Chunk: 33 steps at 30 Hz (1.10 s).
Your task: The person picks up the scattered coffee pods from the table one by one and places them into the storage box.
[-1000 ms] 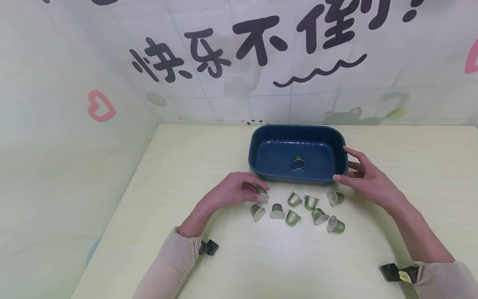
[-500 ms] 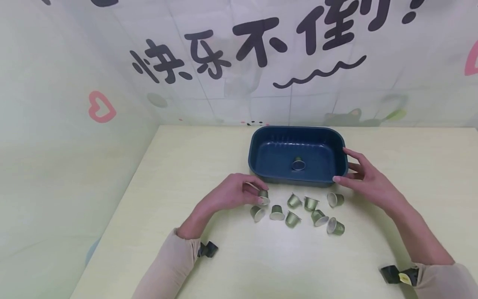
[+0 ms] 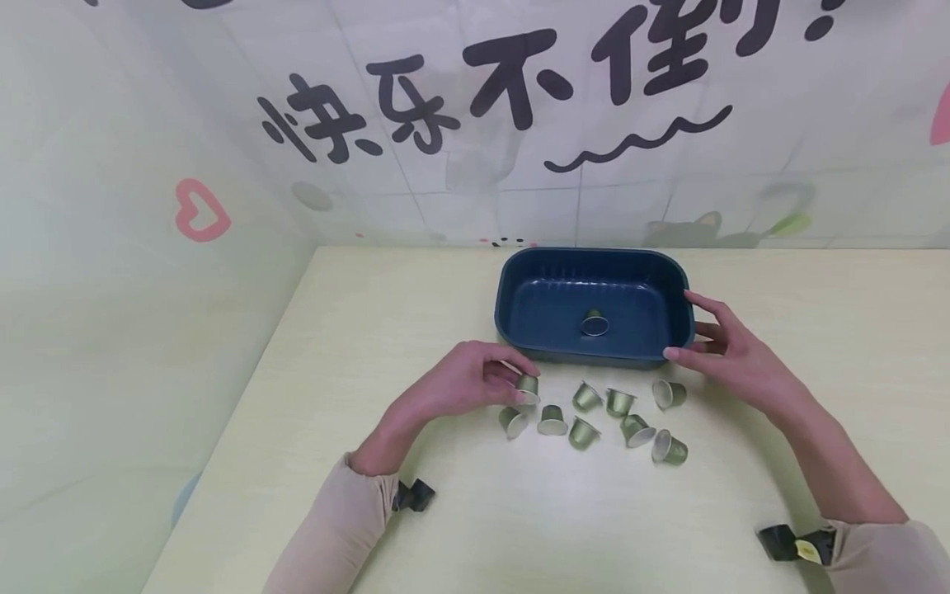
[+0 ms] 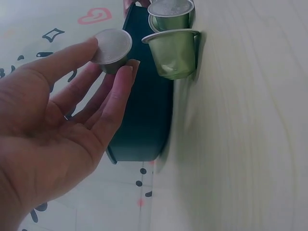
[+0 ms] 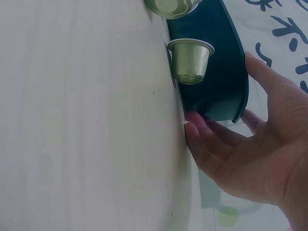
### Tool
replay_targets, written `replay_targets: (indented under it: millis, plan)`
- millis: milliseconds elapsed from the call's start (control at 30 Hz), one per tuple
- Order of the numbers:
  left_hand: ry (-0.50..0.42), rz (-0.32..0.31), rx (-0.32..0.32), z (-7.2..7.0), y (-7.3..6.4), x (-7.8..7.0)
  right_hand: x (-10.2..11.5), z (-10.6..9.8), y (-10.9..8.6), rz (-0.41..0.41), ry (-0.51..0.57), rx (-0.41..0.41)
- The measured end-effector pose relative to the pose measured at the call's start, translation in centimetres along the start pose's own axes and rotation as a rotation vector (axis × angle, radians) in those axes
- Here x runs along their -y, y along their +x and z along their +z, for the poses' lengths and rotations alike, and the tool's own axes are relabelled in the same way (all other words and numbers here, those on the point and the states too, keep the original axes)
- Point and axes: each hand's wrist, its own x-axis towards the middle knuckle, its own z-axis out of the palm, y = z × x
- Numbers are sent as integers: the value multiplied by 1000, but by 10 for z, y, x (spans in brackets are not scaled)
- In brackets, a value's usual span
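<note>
left hand: thumb and fingers pinch one green capsule, located just in front of the near left corner of the blue tray. eight loose capsules are spread on the table before the tray's near side; one stands on its wide rim, others lie tilted. inside the tray, right of its middle: a single capsule. right hand: thumb and fingers grasp the tray's right end.

A green coffee capsule, silver lid downward, is pinched in the left hand near an upright dark-blue rectangular dish.
</note>
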Motion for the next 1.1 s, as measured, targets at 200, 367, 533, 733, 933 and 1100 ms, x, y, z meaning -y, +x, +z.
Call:
replay_targets:
  millis: [200,367,533,733,933,1100]
  plan:
    - [24,0,6,-4,-1,-3,1,0,1,2,3,-3]
    - [-2,-13,5,-5,-3,-7,0,0,1,-2,9,-4]
    - [-25,-13,5,-3,-4,-6,-1,0,0,3,14,-1]
    - [-19,21,-1,-4,-4,-5,-2,0,-1,5,9,1]
    - [-2,43,-12,-5,-2,-7,-1,0,0,3,10,-1]
    - [19,58,-28,-8,-1,-10,-2,1,1,4,12,-5]
